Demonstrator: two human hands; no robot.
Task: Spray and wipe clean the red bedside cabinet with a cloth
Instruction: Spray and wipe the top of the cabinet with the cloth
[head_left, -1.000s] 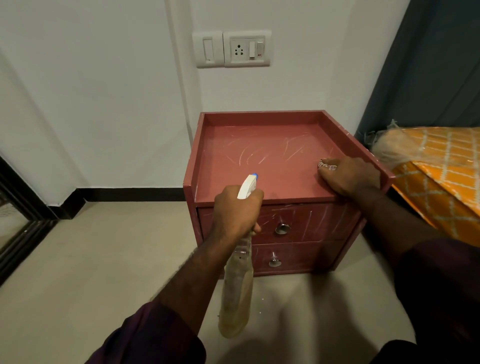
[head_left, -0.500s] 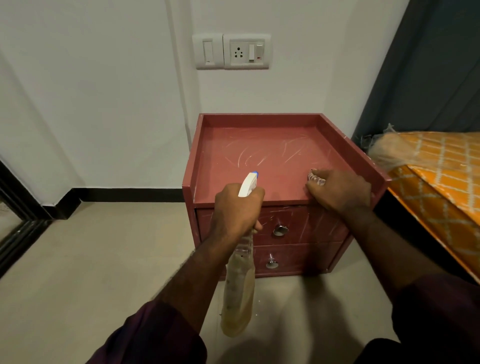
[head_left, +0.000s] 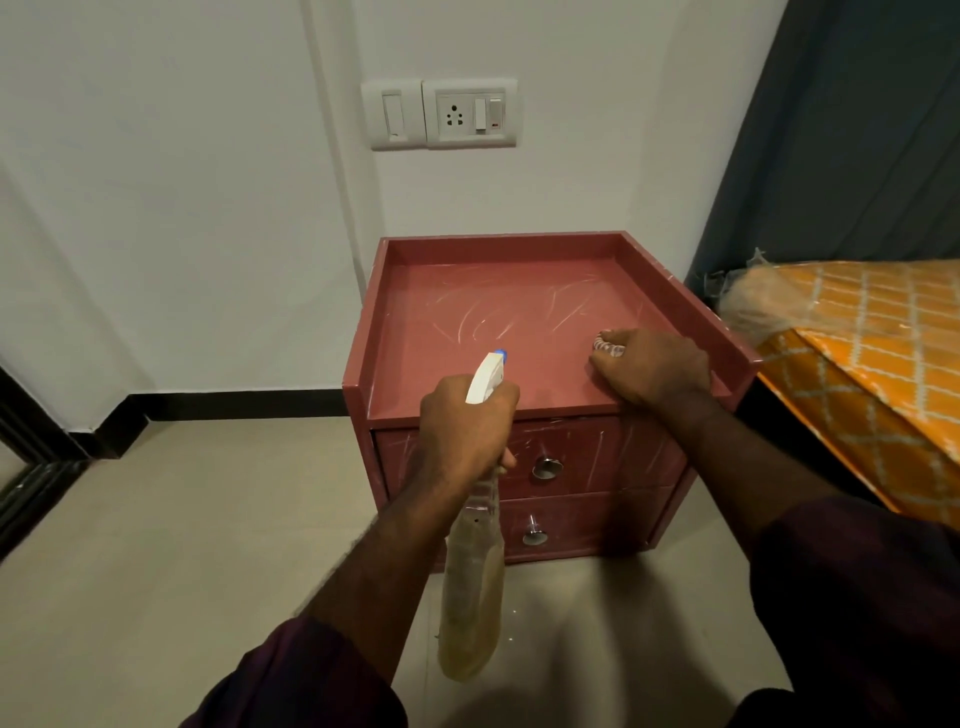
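Red cabinet (head_left: 498, 312) stands mid-room by the wall, socket (head_left: 470, 113) at 12 o'clock. L hand (head_left: 467, 421) grips the spray bottle (head_left: 472, 587) at its neck, nozzle over the front edge. R hand (head_left: 654, 366), approx 2 o'clock on the top, is bunched round the cloth (head_left: 609, 345). Bed (head_left: 872, 332) at 3.

Cabinet (head_left: 364, 332) against wall (head_left: 208, 208); socket (head_left: 469, 113) above it, bed (head_left: 872, 332) to its right. Right hand (head_left: 654, 366) with cloth (head_left: 609, 344) on cabinet top, front right. Left hand (head_left: 465, 421) holds spray bottle (head_left: 472, 597) before cabinet.

No writing is legible on the spray bottle (head_left: 470, 597) or socket plate (head_left: 469, 115).
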